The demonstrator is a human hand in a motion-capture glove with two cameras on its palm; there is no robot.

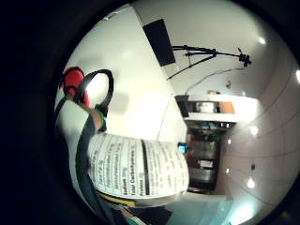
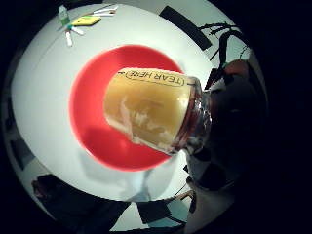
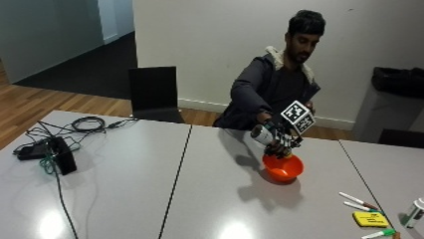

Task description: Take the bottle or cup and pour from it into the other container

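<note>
Hand (image 3: 283,137) around tilted bottle (image 3: 264,134) above bowl (image 3: 283,168)

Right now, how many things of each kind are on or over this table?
Bottle: 1
Red bowl: 1
Markers: 4
Yellow pad: 1
Small white container: 1
Black box with cables: 1
Total: 9

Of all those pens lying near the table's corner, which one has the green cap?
The marker nearest the table's front edge, just below the yellow block, has a green cap. The other two markers lie above the block, with no green visible.
</note>
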